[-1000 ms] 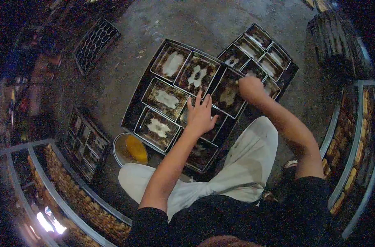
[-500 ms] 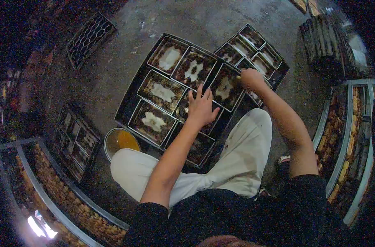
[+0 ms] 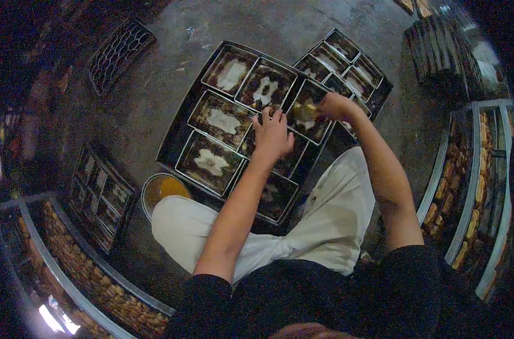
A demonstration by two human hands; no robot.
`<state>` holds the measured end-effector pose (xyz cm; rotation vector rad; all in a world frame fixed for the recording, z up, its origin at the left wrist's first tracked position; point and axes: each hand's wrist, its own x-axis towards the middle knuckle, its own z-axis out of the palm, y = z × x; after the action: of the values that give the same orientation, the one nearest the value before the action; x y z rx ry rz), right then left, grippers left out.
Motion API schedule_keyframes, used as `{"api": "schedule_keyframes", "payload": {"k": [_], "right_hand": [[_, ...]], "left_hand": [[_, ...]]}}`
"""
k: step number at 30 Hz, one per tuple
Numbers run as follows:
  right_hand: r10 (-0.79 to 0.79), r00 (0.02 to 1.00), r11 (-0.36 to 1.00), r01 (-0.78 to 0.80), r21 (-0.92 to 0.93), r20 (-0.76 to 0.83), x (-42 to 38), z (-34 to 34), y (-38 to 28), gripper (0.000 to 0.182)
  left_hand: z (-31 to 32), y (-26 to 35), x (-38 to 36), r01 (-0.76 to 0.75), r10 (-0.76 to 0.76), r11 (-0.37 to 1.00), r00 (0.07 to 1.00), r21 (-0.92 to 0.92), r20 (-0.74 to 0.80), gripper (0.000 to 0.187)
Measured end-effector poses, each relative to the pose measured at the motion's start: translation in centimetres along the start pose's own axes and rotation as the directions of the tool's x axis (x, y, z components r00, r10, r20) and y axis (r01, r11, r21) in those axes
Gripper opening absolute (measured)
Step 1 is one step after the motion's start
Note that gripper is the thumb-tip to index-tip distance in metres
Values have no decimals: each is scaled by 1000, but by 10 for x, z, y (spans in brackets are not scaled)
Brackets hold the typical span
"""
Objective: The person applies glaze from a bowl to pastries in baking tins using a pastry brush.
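A large dark tray point(image 3: 167, 148) holds several rectangular metal tins, their bottoms dark with pale worn patches. My left hand point(image 3: 272, 135) rests over the tins near the tray's middle, fingers spread and partly bent, with nothing visible in it. At the upper right of the tray, my right hand point(image 3: 337, 107) is closed round the end of a small yellowish brush-like tool point(image 3: 306, 110), blurred, which is over the inside of the right-hand tin point(image 3: 314, 125). Beside my left knee stands a round bucket point(image 3: 147, 198) with yellow-orange liquid point(image 3: 172, 186) in it.
Behind the large tray lies a second tray of tins point(image 3: 361, 68). Another leans at the left point(image 3: 101, 198). A honeycomb-patterned rack point(image 3: 121, 55) is at the upper left, stacked dark trays point(image 3: 442, 56) at the upper right. Metal-framed racks of brown food point(image 3: 93, 254) flank both sides.
My right hand has moved slightly left and down, and the yellowish tool now shows over the tin. My left hand has shifted a little left, its fingers more bent.
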<state>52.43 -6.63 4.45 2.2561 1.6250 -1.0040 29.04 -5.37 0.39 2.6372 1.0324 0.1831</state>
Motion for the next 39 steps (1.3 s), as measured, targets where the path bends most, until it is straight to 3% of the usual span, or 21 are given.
{"api": "schedule_keyframes", "payload": {"k": [2, 4, 5, 6, 7, 10, 14, 17, 20, 24, 25, 28, 29, 32, 33, 36, 39], "right_hand": [[-331, 942, 939, 335, 77, -59, 39, 48, 33, 27], [-449, 891, 891, 441, -108, -72, 47, 54, 36, 21], [-405, 913, 874, 371, -314, -50, 51, 53, 42, 18], [-135, 988, 960, 112, -255, -73, 25, 28, 15, 16], [147, 985, 965, -163, -205, -90, -3, 2, -14, 15], [251, 859, 915, -361, -180, -446, -1, -1, -6, 22], [96, 924, 945, -201, -256, -371, -20, 29, -20, 18], [-70, 982, 915, -7, -403, -178, -44, 42, -27, 18], [21, 982, 915, -95, -393, -188, -59, 7, -30, 17], [76, 876, 936, -227, -269, -477, -19, 0, -10, 17], [61, 888, 934, -212, -288, -455, -15, 1, -11, 18], [-179, 854, 921, -29, -388, -488, -22, 19, -24, 17], [-110, 914, 956, -11, -293, -391, -25, 24, -34, 16], [-229, 947, 885, 105, -454, -227, -37, 41, -34, 15], [-160, 945, 927, 45, -372, -284, -32, 41, -28, 14], [-72, 921, 903, -103, -417, -383, -20, 19, -17, 12], [-80, 866, 909, -141, -393, -494, -12, 21, -15, 17]], "left_hand": [[2, 2, 1, -3, 3, 1000, 1000, 3, 8, 57], [1, 2, 0, -1, 0, 1000, 999, 26, 42, 57], [2, 2, 0, 1, -3, 1000, 997, 23, 82, 56], [0, 4, 0, 1, -1, 1000, 995, 2, 100, 56], [-4, 7, 0, 3, -1, 1000, 993, -19, 117, 57], [-1, 14, -1, 16, -8, 998, 991, -58, 135, 57], [0, 18, -2, 4, 3, 999, 990, -45, 144, 57], [-3, 16, -1, 25, -16, 998, 989, -56, 147, 56], [-6, 11, -1, 15, -5, 996, 994, -93, 106, 56], [-4, 11, -1, 0, 6, 996, 998, -90, 67, 56], [1, 10, -3, -11, 14, 996, 999, -85, 46, 56], [3, 10, -3, -16, 19, 998, 999, -65, 45, 56], [3, 11, -3, -13, 16, 998, 998, -60, 53, 56], [5, 12, -4, -10, 14, 997, 998, -74, 64, 55], [7, 12, -5, -8, 12, 997, 998, -74, 55, 55], [6, 15, -7, 10, -7, 996, 999, -90, 34, 54], [-4, 17, -8, 55, -52, 992, 998, -117, 25, 52]]}}
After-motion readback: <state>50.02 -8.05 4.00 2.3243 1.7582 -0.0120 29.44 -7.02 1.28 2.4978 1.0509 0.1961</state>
